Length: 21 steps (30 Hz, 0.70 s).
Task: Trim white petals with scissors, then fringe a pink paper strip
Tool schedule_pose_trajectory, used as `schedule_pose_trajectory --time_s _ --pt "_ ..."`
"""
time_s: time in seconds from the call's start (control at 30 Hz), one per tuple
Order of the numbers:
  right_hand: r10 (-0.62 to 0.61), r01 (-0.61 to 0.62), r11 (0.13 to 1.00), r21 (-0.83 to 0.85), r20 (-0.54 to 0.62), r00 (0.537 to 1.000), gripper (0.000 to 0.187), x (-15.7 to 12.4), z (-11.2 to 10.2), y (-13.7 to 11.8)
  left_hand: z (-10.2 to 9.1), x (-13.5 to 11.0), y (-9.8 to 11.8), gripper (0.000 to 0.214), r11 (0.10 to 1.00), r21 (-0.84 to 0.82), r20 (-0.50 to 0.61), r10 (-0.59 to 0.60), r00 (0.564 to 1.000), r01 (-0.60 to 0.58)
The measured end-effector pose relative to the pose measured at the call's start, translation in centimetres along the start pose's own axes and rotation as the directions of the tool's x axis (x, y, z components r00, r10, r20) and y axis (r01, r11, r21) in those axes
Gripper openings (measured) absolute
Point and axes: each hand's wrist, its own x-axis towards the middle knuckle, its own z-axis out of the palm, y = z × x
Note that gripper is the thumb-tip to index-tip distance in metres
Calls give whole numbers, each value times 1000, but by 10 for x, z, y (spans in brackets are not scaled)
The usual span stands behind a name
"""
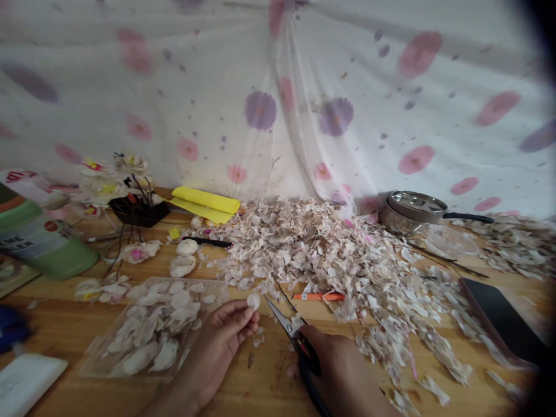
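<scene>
1. Tray point(98, 360), clear plastic, low-sided, on the wooden table point(249, 399) left of the left hand; holds a loose pile of pale petal-like pieces point(136, 333), most overlapping.
2. Black planter point(139, 213) at back left: dark stems and white artificial flowers point(102, 185) with yellow and pink centres.
3. Green container point(65, 249) at far left, lettered label; contents hidden.
4. Metal pan point(423, 216), dark handle pointing right, near the patterned curtain point(278, 133). Seems stacked on another metal vessel; cannot tell what either holds.
5. Left hand point(223, 341): grip pinched together, thumb and fingers clamped on one small, pale rounded piece point(253, 301), held up just right of the tray.
6. Right hand point(343, 365): grip closed round the handles of dark-handled scissors point(289, 327). Tips point up and left, near the rounded piece but apart from it. Cannot tell how wide the blades stand.
7. Beyond both hands, a broad heap of papery scraps point(313, 249); orange pen point(319, 296) at its near edge.
8. Dark-screened phone point(506, 321) at far right.
</scene>
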Motion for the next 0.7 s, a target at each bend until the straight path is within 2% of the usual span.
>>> schedule_pose_trajectory --time_s 0.27,0.47,0.57,0.7 --pt "12 -12 1000 -8 26 1000 15 0 -4 -4 2 -1 2 27 1000 22 2 -8 1000 8" --pt "4 -4 1000 31 -7 1000 17 0 -2 -4 0 -2 1 25 999 30 37 -16 999 15" --pt "-6 10 994 105 -42 999 26 -1 0 -3 2 -2 2 26 999 31 32 -23 999 22" --pt "-13 22 954 299 -35 999 42 -3 4 -2 4 -5 4 28 997 70 16 -18 1000 16"
